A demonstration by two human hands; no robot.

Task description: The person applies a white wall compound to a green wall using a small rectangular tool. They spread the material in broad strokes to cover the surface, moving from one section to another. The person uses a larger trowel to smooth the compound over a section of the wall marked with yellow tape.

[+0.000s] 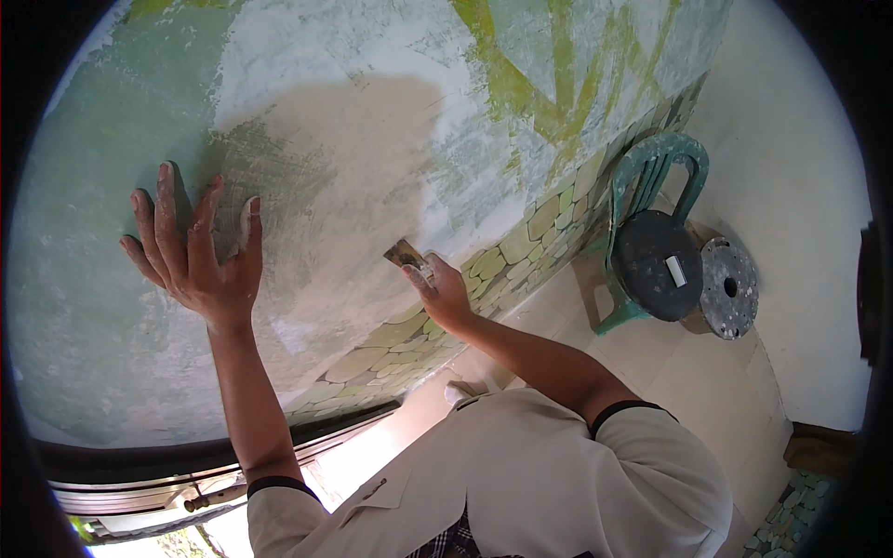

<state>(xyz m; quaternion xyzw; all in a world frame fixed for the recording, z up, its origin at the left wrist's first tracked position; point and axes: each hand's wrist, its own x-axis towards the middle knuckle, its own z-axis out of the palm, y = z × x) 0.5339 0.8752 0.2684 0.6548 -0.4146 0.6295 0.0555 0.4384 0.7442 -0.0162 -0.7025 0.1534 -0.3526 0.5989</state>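
The putty knife [406, 254] sits near the middle of the scene, its small flat blade laid against the wall [372, 139] at the lower edge of a broad patch of fresh tan filler. It looks light and stiff, a thin metal blade that may flex a little at the tip, and its smeared surface is probably slippery; the handle end, buried in the fist, seems the sound place to take hold of it.

At the left, the left hand [195, 251] lies flat on the wall with fingers spread wide, palm pressed to the green paint beside a scraped, greyish area, holding nothing. To its right the filler patch runs up and across. The right hand [442, 293] is closed round the knife's handle, fingers dusted white with filler.

Below the blade a band of pale stone cladding [502, 256] runs along the wall's base. Farther right, on the tiled floor [707, 372], stands a green plastic chair [651, 177] carrying a dark round lid [656, 265] with a small white object on it, and a grey spattered disc [728, 286] leans just beside.
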